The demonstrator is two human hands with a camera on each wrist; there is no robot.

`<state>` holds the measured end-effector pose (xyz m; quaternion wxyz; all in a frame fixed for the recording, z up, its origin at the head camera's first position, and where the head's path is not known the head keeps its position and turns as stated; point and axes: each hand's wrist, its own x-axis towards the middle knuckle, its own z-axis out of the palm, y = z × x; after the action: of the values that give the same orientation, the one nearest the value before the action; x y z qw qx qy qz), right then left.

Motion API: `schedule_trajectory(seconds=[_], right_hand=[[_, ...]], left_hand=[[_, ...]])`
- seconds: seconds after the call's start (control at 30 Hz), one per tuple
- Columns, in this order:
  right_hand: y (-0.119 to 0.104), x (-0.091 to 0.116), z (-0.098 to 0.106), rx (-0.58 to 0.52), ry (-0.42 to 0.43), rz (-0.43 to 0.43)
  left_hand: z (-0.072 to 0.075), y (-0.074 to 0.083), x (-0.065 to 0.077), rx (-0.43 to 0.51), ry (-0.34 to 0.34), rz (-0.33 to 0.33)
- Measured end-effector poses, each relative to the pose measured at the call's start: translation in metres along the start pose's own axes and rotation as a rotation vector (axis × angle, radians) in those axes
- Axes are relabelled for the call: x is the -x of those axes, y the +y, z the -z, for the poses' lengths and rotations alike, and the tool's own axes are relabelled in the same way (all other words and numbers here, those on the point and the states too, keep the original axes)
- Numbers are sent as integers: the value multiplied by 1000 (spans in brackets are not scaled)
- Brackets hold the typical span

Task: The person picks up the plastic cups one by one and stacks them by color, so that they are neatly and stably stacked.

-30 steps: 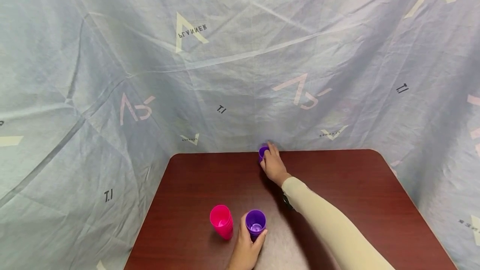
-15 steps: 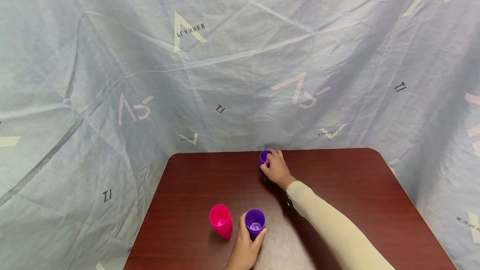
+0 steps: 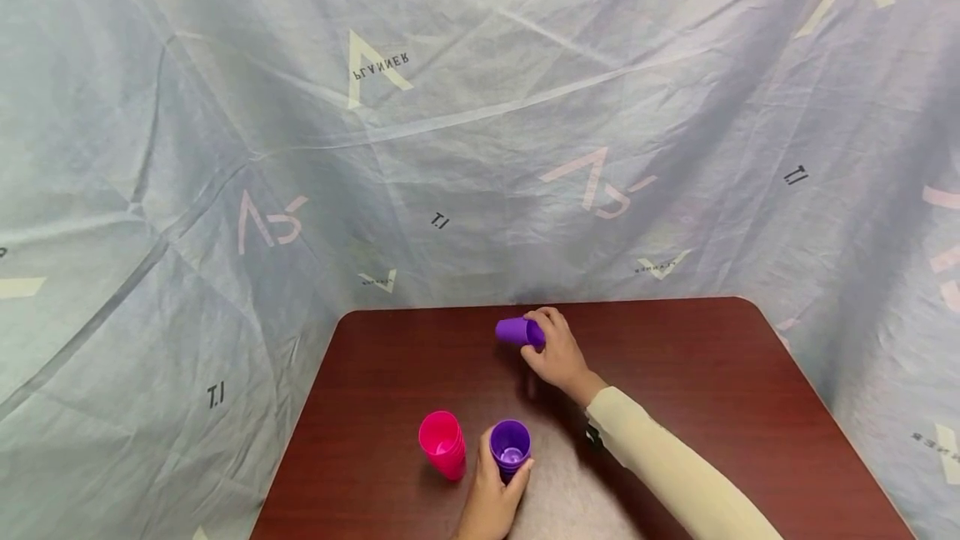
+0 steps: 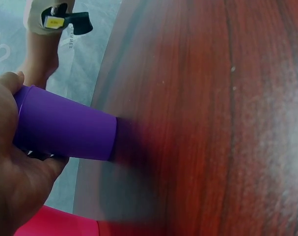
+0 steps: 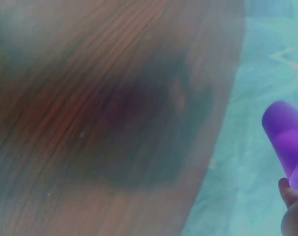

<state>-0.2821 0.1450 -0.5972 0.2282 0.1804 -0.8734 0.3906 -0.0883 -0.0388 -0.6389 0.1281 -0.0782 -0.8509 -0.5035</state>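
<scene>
My left hand point(image 3: 491, 494) grips a stack of purple cups point(image 3: 510, 444) that stands upright near the table's front. In the left wrist view the fingers wrap round the upper part of that purple stack point(image 4: 67, 125). Farther back, my right hand point(image 3: 558, 352) pinches a single purple cup point(image 3: 513, 331) by its rim. That cup is tipped on its side above the table, its base toward the left. The right wrist view shows the same purple cup point(image 5: 281, 128) at its right edge, with only part of the hand visible. Left of the purple stack stands a stack of pink cups point(image 3: 444, 444).
A dark red wooden table point(image 3: 675, 390) lies under everything. Grey printed cloth point(image 3: 480, 148) hangs close behind its back edge and along the sides. The right forearm in a light sleeve point(image 3: 667, 461) stretches across the right half of the table.
My right hand has drawn the single purple cup from the back edge toward me and tipped it from upright onto its side. The left hand and both stacks stay put.
</scene>
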Motion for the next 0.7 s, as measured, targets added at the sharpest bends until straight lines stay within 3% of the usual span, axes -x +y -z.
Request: schedule_trajectory(seconds=[0.37, 0.7], right_hand=[[-21, 9, 17, -102, 88, 217], [-49, 9, 32, -264, 90, 413]], left_hand=[[-2, -3, 1, -5, 10, 4], [-2, -3, 0, -4, 11, -1]])
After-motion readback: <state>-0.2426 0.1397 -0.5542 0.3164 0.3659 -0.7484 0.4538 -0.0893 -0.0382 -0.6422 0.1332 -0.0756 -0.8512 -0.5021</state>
